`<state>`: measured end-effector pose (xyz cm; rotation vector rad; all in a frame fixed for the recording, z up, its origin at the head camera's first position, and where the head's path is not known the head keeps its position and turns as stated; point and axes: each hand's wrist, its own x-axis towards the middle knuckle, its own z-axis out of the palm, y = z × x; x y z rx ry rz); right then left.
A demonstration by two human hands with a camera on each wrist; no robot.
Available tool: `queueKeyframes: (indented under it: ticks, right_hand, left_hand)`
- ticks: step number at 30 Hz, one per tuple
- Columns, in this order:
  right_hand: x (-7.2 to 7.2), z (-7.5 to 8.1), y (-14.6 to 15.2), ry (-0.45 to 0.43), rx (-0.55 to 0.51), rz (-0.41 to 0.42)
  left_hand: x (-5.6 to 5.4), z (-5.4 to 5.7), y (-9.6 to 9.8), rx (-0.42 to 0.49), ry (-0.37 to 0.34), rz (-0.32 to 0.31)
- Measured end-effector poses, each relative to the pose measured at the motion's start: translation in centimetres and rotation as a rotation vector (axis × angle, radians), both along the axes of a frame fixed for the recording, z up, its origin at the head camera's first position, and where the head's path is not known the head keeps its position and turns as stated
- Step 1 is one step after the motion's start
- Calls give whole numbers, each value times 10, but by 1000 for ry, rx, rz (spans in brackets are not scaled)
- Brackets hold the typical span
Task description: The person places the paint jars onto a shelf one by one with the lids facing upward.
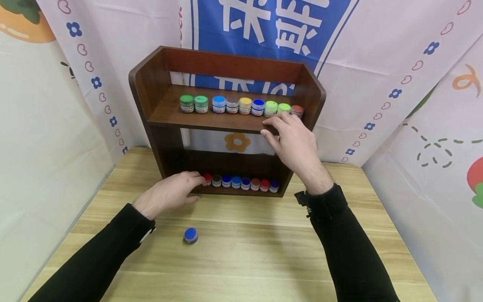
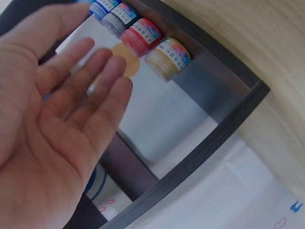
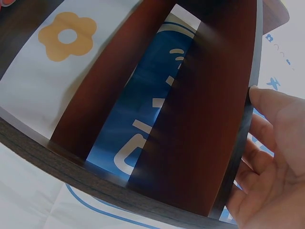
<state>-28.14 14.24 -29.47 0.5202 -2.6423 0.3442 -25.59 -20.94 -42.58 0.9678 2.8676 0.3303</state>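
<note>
My left hand (image 1: 171,191) is at the left end of the rack's lower shelf, its fingertips beside a red-lidded paint jar (image 1: 207,179). In the left wrist view, its loosely bent fingers hold nothing. A yellow paint jar (image 2: 168,59) appears there beyond the red one; the hand hides it from the head view. My right hand (image 1: 292,144) holds the front edge of the rack's middle board (image 3: 209,109) near the right end. Its thumb is against the edge, with the fingers on the other side. A blue-lidded jar (image 1: 190,235) stands on the table in front of the left hand.
The dark wooden rack (image 1: 226,123) stands at the back of the wooden table (image 1: 241,251). Several paint jars with coloured lids line its upper level, including a green jar (image 1: 186,104). More jars fill the lower row, including a navy-lidded one (image 1: 274,186). Printed cloth (image 1: 362,84) hangs behind.
</note>
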Motion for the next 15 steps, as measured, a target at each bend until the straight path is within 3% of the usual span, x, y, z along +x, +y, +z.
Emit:
queueKeyframes:
  ticks: [7, 15]
  right_hand:
    - [1, 0, 1, 4, -1, 0]
    - [0, 0, 0, -1, 4, 1]
  left_hand:
    - [8, 1, 2, -27, 4, -175]
    - [21, 0, 3, -27, -103, -286]
